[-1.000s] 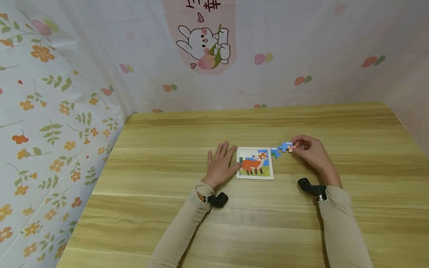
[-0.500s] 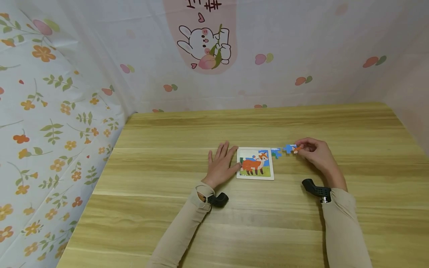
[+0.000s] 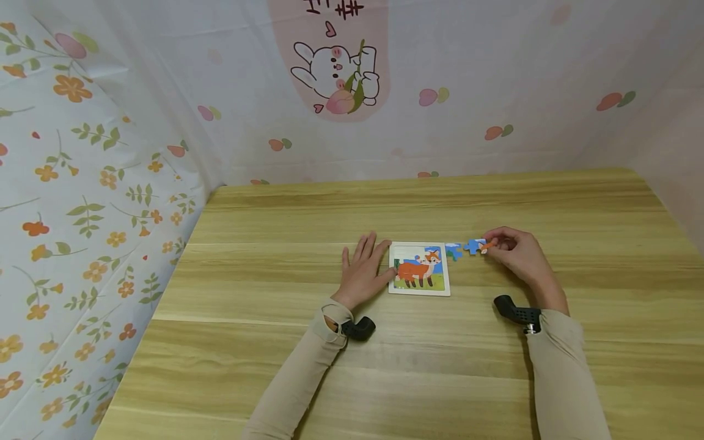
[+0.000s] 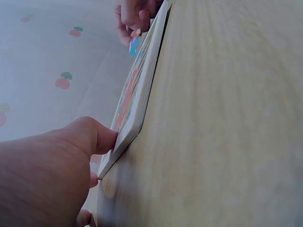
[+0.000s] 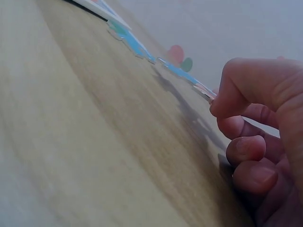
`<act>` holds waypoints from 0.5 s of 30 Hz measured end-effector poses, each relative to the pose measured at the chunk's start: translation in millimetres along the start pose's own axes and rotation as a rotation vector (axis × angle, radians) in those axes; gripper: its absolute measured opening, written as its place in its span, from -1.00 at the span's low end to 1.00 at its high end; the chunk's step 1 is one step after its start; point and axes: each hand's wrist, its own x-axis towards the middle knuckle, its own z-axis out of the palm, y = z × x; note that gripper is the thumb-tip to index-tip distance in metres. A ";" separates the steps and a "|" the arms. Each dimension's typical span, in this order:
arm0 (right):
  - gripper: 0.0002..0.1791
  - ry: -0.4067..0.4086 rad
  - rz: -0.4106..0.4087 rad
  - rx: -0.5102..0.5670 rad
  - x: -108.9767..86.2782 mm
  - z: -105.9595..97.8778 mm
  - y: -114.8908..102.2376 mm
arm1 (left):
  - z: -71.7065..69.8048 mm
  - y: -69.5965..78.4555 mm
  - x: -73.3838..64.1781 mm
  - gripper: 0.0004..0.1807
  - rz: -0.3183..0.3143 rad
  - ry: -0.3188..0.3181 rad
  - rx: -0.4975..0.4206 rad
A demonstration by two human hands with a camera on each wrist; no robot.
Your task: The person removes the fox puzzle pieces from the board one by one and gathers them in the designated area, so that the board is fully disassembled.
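A square white-framed jigsaw puzzle (image 3: 420,290) with a fox picture lies on the table; its upper left part shows pale backing. My left hand (image 3: 363,273) lies at its left side, fingers spread, the thumb on the frame's edge. Between thumb and fingers, my right hand (image 3: 517,253) pinches a blue and orange puzzle piece (image 3: 474,246). In the right wrist view this piece (image 5: 177,71) is tilted, with its shadow on the wood below. Another puzzle piece (image 3: 453,251), blue and green, lies against the frame's upper right edge, just left of the held one.
The wooden table (image 3: 308,214) reaches back to a white printed cloth (image 3: 231,79). A flowered cloth (image 3: 99,244) hangs along the left side. Black wrist mounts (image 3: 359,329) sit on both forearms.
My right hand has shifted slightly right with the puzzle piece, opening a small gap from the other loose piece. The left hand and the framed puzzle have stayed in place.
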 end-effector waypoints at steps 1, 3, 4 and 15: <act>-0.74 0.002 -0.003 -0.002 0.1 0.3 -0.3 | 0.0 0.1 0.0 -0.33 0.001 0.001 0.000; -0.76 0.004 -0.009 -0.002 0.4 0.9 -0.8 | 0.2 0.0 0.0 -0.33 0.001 0.002 -0.001; -0.76 0.005 -0.012 -0.002 0.6 1.2 -0.9 | 0.2 0.0 -0.1 -0.33 0.000 0.003 -0.003; -0.80 -0.006 -0.007 -0.030 1.5 1.7 0.6 | 0.6 -0.8 -0.2 -0.33 -0.002 0.001 -0.012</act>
